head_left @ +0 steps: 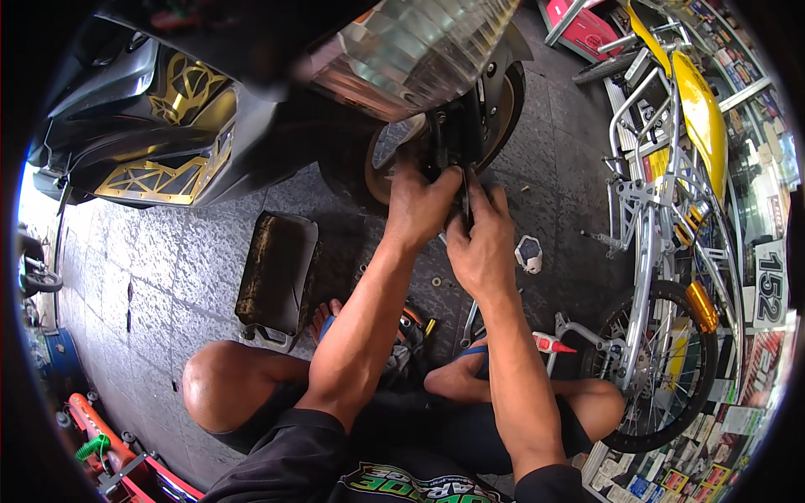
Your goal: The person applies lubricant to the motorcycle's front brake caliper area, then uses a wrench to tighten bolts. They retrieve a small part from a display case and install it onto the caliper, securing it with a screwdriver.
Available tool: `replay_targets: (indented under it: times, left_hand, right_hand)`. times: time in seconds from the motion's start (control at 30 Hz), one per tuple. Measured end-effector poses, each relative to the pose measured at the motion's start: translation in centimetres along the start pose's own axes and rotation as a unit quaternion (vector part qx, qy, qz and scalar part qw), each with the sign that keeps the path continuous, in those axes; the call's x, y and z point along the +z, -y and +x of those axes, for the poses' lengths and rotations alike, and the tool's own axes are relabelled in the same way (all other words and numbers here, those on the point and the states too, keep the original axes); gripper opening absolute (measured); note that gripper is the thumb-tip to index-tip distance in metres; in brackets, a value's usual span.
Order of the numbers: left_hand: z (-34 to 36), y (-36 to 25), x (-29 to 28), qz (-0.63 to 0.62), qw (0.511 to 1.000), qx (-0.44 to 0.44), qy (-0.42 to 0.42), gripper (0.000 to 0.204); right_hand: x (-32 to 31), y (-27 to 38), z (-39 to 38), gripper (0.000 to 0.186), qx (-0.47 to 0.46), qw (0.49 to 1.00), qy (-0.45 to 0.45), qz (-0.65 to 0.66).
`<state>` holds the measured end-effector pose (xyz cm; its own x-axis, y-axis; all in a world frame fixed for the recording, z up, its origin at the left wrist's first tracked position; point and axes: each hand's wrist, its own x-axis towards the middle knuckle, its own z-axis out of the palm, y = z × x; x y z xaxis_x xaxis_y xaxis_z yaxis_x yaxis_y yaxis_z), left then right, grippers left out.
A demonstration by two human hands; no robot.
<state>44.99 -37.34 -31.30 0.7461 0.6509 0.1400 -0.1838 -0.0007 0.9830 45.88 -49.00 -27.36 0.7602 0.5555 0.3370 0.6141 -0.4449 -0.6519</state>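
My left hand [417, 204] reaches in beside the scooter's front wheel [506, 117], its thumb pressed toward a thin dark part [466, 194] near the front fork [472, 126]. My right hand [485, 243] is closed around that part from the other side; its exact kind is hard to make out. Several of my left fingers are hidden by the hand and fork. Over both hands hangs the scooter's clear headlight [411, 54]. On the floor, close to my right wrist, lies a small white-and-dark angular piece [528, 254]. A small ring [436, 282] lies below my hands.
A dirty open dark tray [277, 277] lies left of my forearms. Between my feet are a wrench [470, 323] and assorted tools [409, 335]. A white bottle with red tip [553, 344] stands by my right knee. A yellow motorcycle [700, 109] and glass display case line the right; a red jack [105, 440] sits lower left.
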Motion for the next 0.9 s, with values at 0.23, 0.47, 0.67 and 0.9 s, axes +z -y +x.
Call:
replay_targets:
  times: [0.23,0.47,0.67,0.9]
  left_hand:
    - [0.0,-0.3,-1.3,-0.095,0.992,-0.077,0.037,0.050]
    - [-0.6,0.7,-0.8,-0.008,0.997,0.045,0.055,0.054]
    - [-0.8,1.2,-1.0,0.069,0.994,0.059,0.058,0.054]
    - [-1.0,1.6,-0.3,0.093,0.988,0.121,0.028,0.055]
  right_hand:
    - [-0.1,0.0,-0.3,0.043,0.039,0.998,-0.002,0.048]
    - [0.0,-0.1,0.1,0.042,0.021,0.998,-0.024,0.059]
    - [-0.3,-0.3,0.6,0.041,0.005,0.999,-0.007,0.031]
    - [0.2,-0.6,0.9,0.037,-0.021,1.000,-0.022,0.002]
